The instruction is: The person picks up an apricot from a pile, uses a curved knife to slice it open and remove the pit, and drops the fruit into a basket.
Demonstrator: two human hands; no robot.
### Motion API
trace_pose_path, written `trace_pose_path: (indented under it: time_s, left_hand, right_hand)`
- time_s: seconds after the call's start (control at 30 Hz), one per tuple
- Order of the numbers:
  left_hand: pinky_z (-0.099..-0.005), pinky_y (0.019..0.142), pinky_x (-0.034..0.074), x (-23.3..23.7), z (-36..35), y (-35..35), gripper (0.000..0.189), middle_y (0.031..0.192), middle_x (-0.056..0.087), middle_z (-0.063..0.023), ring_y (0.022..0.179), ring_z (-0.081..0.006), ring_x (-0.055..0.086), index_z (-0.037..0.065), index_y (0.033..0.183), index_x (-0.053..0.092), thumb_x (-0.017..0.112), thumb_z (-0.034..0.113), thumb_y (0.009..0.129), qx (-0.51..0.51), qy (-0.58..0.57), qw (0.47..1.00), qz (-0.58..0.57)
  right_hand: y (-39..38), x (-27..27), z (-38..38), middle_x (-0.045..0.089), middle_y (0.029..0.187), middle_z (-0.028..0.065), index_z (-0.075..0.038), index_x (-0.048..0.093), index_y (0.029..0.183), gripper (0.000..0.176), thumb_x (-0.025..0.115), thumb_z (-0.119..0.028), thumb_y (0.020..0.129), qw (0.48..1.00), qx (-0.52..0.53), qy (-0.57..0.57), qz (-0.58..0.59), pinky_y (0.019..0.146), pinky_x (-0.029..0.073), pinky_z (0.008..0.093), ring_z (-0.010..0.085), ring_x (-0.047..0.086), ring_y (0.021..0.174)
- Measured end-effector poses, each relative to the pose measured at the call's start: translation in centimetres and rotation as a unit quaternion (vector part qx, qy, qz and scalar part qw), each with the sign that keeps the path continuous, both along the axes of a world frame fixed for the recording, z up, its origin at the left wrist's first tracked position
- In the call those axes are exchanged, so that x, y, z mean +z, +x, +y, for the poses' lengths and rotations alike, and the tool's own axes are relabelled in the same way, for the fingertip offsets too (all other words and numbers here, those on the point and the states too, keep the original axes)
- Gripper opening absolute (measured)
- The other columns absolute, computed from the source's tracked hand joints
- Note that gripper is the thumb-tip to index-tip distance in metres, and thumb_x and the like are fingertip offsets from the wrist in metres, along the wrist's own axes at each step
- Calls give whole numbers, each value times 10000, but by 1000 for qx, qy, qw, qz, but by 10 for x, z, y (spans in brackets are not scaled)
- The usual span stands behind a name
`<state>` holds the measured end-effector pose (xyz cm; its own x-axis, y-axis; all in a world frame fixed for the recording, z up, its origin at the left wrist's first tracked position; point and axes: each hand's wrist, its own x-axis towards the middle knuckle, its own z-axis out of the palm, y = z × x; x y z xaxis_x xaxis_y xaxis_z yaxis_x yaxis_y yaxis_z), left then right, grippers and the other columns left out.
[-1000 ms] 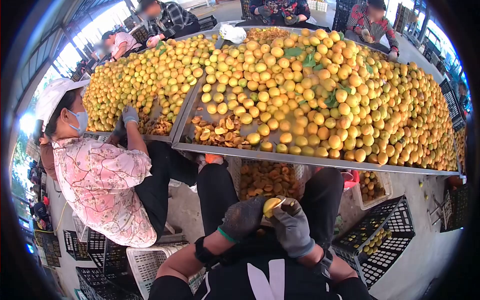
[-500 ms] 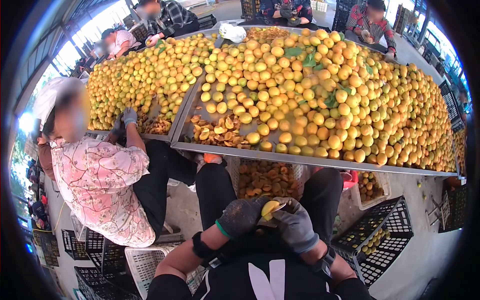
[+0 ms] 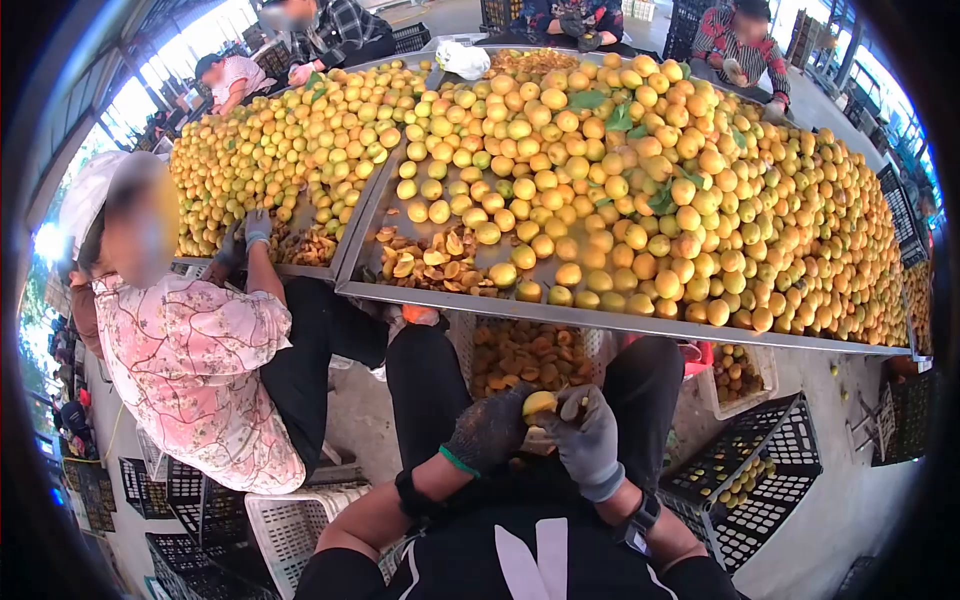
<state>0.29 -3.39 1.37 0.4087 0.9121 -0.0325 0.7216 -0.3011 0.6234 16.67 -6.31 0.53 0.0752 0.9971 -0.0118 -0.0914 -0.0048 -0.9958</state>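
Note:
My left hand (image 3: pixel 490 432), in a dark glove with a green cuff, is closed around a yellow-orange apricot (image 3: pixel 540 403) in front of my lap. Right beside it, my right hand (image 3: pixel 588 440) in a grey glove has its fingers curled near the fruit. It seems to grip a small knife, mostly hidden by the fingers. Below the table edge, a light crate (image 3: pixel 600 350) between my knees holds many apricot halves (image 3: pixel 530 355). On the table, a heap of cut pieces (image 3: pixel 430 262) lies near the front edge.
A metal table (image 3: pixel 600 311) bears a large pile of whole apricots (image 3: pixel 640 190) with some leaves. A co-worker in a floral top (image 3: pixel 200 350) sits close on my left; others sit across the table. Black crates (image 3: pixel 750 480) stand at right, and a white crate (image 3: pixel 290 530) at left.
My hands have parted slightly, and the apricot has turned in my left hand. The shiny sliver seen by my right fingers is less visible now. The view has shifted slightly.

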Motion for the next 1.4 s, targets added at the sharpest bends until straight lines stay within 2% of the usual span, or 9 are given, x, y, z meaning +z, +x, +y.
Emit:
trace_pose_path:
  time_s: [0.1, 0.17, 0.4, 0.63, 0.7, 0.93, 1.03, 1.1, 1.4]
  left_hand:
    - [-456, 746, 536, -1, 3, 0, 378, 959, 670, -178, 869, -376, 656, 58, 1170, 562, 666, 171, 824, -1, -82, 996, 22]
    - [-454, 772, 531, -15, 8, -3, 380, 984, 664, -186, 900, -383, 647, 54, 1181, 555, 660, 175, 836, -11, -88, 996, -1]
    - [-439, 871, 494, -18, 21, 2, 392, 1058, 639, -225, 1052, -391, 591, 43, 1198, 549, 649, 226, 867, -41, -190, 969, -153]
    - [-457, 794, 516, -29, 23, 4, 380, 1031, 645, -222, 955, -390, 624, 41, 1176, 562, 641, 184, 833, -39, -23, 995, -90]
    - [-470, 755, 522, -21, 25, 7, 402, 1008, 648, -228, 911, -391, 633, 42, 1189, 562, 635, 174, 816, 4, -37, 997, 70]
    - [-469, 715, 509, -30, 25, 18, 317, 920, 648, -229, 868, -410, 633, 45, 1135, 568, 585, 173, 846, 2, -1, 999, -39]
    - [-460, 771, 498, -55, 29, 13, 305, 964, 647, -238, 932, -399, 626, 26, 1087, 584, 585, 247, 878, -19, -43, 987, -155]
    - [-435, 813, 492, -62, 35, 1, 409, 987, 658, -228, 952, -387, 631, 24, 1172, 578, 654, 270, 854, 40, -268, 956, -113]
    - [-420, 871, 469, -59, 50, -16, 483, 1081, 638, -235, 1048, -351, 618, 30, 1151, 588, 690, 362, 815, 40, -316, 947, 26]
  right_hand:
    - [2, -1, 2, 528, 903, 21, -98, 424, 848, 336, 653, 136, 774, 992, 26, 27, -117, 737, 475, 227, 94, 509, 825]
    - [2, 7, 8, 546, 918, 36, -96, 427, 849, 330, 667, 122, 786, 992, 54, -68, 91, 746, 491, 242, 110, 542, 848]
    - [5, -26, 12, 587, 988, 68, -89, 461, 877, 287, 675, 91, 813, 999, 22, 34, 12, 786, 517, 282, 158, 605, 921]
    - [14, -31, 19, 592, 998, 64, -83, 509, 914, 232, 647, 84, 832, 968, 44, -4, 248, 839, 522, 293, 177, 614, 901]
    - [17, -30, 20, 590, 1006, 64, -81, 520, 930, 211, 633, 78, 849, 946, 58, -52, 315, 854, 528, 304, 187, 621, 920]
    - [30, -50, 17, 615, 1039, 84, -81, 538, 956, 170, 601, 58, 880, 887, 77, -135, 434, 892, 533, 341, 234, 633, 999]
    - [33, -40, 15, 625, 1066, 99, -81, 547, 973, 179, 603, 58, 874, 874, 138, -120, 451, 897, 529, 348, 249, 630, 1018]
    - [33, -27, 15, 628, 1076, 105, -81, 554, 985, 188, 609, 55, 868, 855, 184, -114, 472, 898, 528, 352, 255, 628, 1028]
    - [23, -50, 40, 596, 1145, 86, -120, 582, 1081, 186, 525, -70, 911, 796, 101, -243, 544, 896, 480, 434, 294, 567, 1082]
